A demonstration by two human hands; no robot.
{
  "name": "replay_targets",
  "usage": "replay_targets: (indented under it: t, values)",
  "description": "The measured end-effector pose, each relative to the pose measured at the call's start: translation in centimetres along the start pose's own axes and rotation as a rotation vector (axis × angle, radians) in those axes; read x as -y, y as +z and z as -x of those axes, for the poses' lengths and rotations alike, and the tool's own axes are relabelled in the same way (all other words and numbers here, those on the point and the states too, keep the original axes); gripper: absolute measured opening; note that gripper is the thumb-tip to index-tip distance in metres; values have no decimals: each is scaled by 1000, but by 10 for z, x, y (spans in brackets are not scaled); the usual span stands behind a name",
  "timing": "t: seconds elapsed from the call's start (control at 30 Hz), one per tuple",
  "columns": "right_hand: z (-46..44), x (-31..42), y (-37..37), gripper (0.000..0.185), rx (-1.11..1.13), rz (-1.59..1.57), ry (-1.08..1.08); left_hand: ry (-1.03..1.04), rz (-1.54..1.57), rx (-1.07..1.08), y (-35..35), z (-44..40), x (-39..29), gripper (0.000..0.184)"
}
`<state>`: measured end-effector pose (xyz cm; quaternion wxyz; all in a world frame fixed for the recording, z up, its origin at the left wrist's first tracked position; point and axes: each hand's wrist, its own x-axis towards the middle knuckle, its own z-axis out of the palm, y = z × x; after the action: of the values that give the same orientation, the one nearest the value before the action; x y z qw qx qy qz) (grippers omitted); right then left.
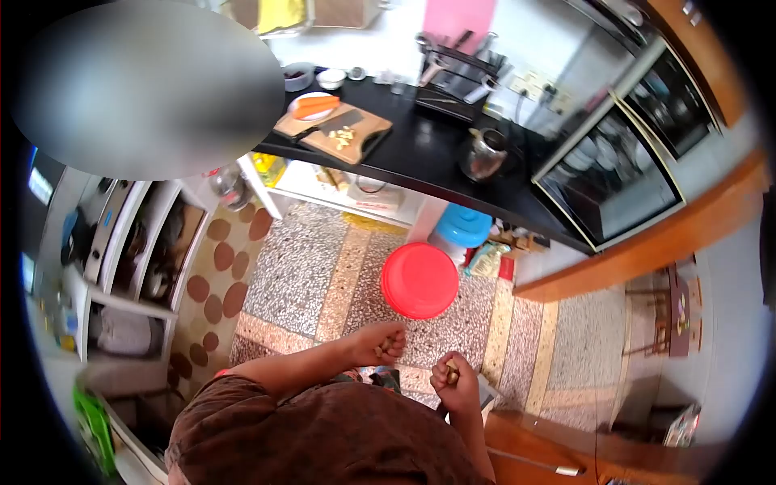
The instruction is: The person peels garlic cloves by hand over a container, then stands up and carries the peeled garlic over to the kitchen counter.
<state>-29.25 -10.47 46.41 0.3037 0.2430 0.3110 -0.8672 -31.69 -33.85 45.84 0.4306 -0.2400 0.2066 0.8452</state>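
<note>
My left hand (pixel 380 344) is closed around small brownish pieces, in front of my body at the bottom centre. A short way to its right, my right hand (pixel 454 380) is curled round a small yellowish-brown piece. The pieces are too small to name. Both hands are apart, above the speckled floor. Just beyond them stands a red round bucket or lid (pixel 419 280). On the black counter, a wooden cutting board (pixel 368 128) bears a knife (pixel 327 126) and chopped pale-yellow pieces (pixel 343 137). Carrots (pixel 315 107) lie on a white plate beside it.
A steel jug (pixel 486 155) and a black knife rack (pixel 444 103) stand on the counter (pixel 404 158). Under it is a blue-lidded container (pixel 463 225). Open shelves (pixel 133 242) are at left, a glass-door cabinet (pixel 610 182) at right, and a wooden surface (pixel 533 453) at lower right.
</note>
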Motion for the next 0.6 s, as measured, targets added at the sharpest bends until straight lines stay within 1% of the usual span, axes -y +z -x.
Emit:
replay_targets:
  t: [0.07, 0.1, 0.17, 0.2, 0.23, 0.3, 0.33, 0.43, 0.5, 0.57, 0.6]
  values:
    - [-17, 8, 1, 15, 19, -5, 92, 128, 102, 69, -19, 20, -4, 33]
    - [-25, 10, 1, 15, 41, 9, 115, 160, 111, 59, -26, 29, -4, 33]
    - [-46, 15, 10, 14, 36, 97, 172, 267, 271, 3, -41, 50, -2, 41]
    - [-52, 17, 22, 13, 21, 61, 209, 287, 318, -8, -50, 61, -3, 43]
    - [-65, 17, 23, 14, 48, 87, 224, 355, 341, -24, -60, 70, -3, 43]
    - [-84, 15, 39, 15, 47, 99, 288, 395, 401, -2, -73, 85, -7, 43]
    - [-94, 12, 48, 15, 80, 130, 326, 483, 435, -52, -77, 90, -9, 38]
    - [-128, -8, 87, 16, 106, 171, 397, 643, 497, -85, -90, 129, -21, 37]
    - [-153, -28, 120, 15, 165, 251, 488, 724, 485, -103, -119, 154, -29, 37]
    - [-179, -57, 156, 15, 213, 290, 525, 801, 624, -16, -151, 181, -36, 38]
    - [-191, -72, 178, 16, 214, 288, 560, 853, 591, -103, -160, 200, -42, 39]
